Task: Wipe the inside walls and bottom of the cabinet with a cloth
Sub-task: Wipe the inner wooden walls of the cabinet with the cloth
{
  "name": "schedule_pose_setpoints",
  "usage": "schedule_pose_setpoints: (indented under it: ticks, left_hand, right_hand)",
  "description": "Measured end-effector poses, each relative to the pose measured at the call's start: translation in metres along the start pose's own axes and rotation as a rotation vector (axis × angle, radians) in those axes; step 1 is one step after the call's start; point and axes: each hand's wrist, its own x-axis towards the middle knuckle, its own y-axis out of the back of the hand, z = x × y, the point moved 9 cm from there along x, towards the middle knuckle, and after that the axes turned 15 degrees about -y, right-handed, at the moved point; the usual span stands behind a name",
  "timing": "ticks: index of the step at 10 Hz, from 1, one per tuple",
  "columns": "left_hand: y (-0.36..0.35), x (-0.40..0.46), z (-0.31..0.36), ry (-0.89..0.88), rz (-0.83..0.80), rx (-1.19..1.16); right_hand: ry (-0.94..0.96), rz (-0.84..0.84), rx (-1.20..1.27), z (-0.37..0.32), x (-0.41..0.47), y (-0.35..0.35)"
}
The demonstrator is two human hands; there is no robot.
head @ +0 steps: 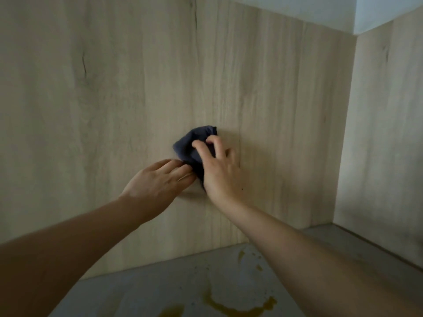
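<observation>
Two hands work a dark blue cloth [194,143] against the cabinet back wall [274,110]. The right hand [219,172] grips it with curled fingers; the left hand [158,179] touches its lower edge with straight fingers. Yellow stains [238,310] mark the grey cabinet bottom [137,291].

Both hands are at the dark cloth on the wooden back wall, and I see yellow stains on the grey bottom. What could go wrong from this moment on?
1. The yellow stains on the grey bottom may smear if wiped with a cloth already dirty from the wall.
2. The dark cloth is bunched small under the right hand, so each stroke likely covers little of the back wall and patches may be missed.
3. The left hand only touches the cloth's lower edge, so it could slip off.
</observation>
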Motion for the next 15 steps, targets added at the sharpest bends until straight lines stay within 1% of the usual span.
schedule_pose_setpoints:
  ticks: [1, 2, 3, 4, 5, 6, 7, 8, 9, 10, 11, 12, 13, 14, 15]
  left_hand:
    - [0.003, -0.005, 0.002, 0.007, 0.006, -0.009]
    - [-0.001, -0.006, 0.011, -0.003, 0.003, -0.019]
    - [-0.01, -0.004, 0.021, -0.005, 0.002, -0.065]
    - [-0.018, -0.003, 0.029, -0.012, -0.025, -0.091]
    - [-0.024, -0.002, 0.036, -0.028, -0.065, -0.108]
    - [-0.027, -0.005, 0.043, -0.058, -0.091, -0.136]
    - [-0.033, -0.008, 0.052, -0.094, -0.121, -0.137]
    - [-0.039, -0.01, 0.06, -0.078, -0.123, -0.186]
    - [-0.046, -0.008, 0.074, -0.104, -0.147, -0.239]
    - [-0.052, -0.008, 0.081, -0.125, -0.169, -0.242]
    - [-0.065, -0.006, 0.089, -0.117, -0.253, -0.293]
    - [-0.079, 0.0, 0.107, -0.121, -0.429, -0.344]
    - [-0.102, 0.002, 0.123, -0.106, -0.566, -0.502]
    - [-0.113, 0.005, 0.134, -0.191, -0.551, -0.613]
    - [-0.105, 0.006, 0.149, -0.408, -0.496, -0.494]
  right_hand:
    - [-0.102, 0.009, -0.018, 0.046, 0.009, -0.001]
    - [-0.538, -0.022, -0.039, 0.147, 0.007, 0.003]
    - [-0.789, -0.13, -0.077, 0.184, -0.004, 0.004]
    - [-0.556, -0.088, -0.216, 0.134, -0.012, 0.001]
    - [-0.253, -0.248, -0.215, 0.07, -0.04, -0.025]
    - [-0.154, -0.337, -0.137, 0.054, -0.051, -0.035]
    - [-0.297, -0.317, -0.114, 0.114, -0.038, -0.029]
    - [-0.696, -0.35, -0.088, 0.201, -0.032, -0.017]
    - [-0.723, -0.345, -0.115, 0.194, -0.035, -0.021]
    - [-0.471, -0.391, -0.155, 0.131, -0.053, -0.037]
    - [-0.31, -0.492, -0.14, 0.097, -0.071, -0.055]
    - [-0.394, -0.431, -0.159, 0.139, -0.064, -0.05]
    - [-0.644, -0.323, -0.177, 0.216, -0.054, -0.038]
    - [-0.762, -0.3, -0.158, 0.262, -0.049, -0.037]
    - [-0.776, -0.193, -0.222, 0.293, -0.042, -0.027]
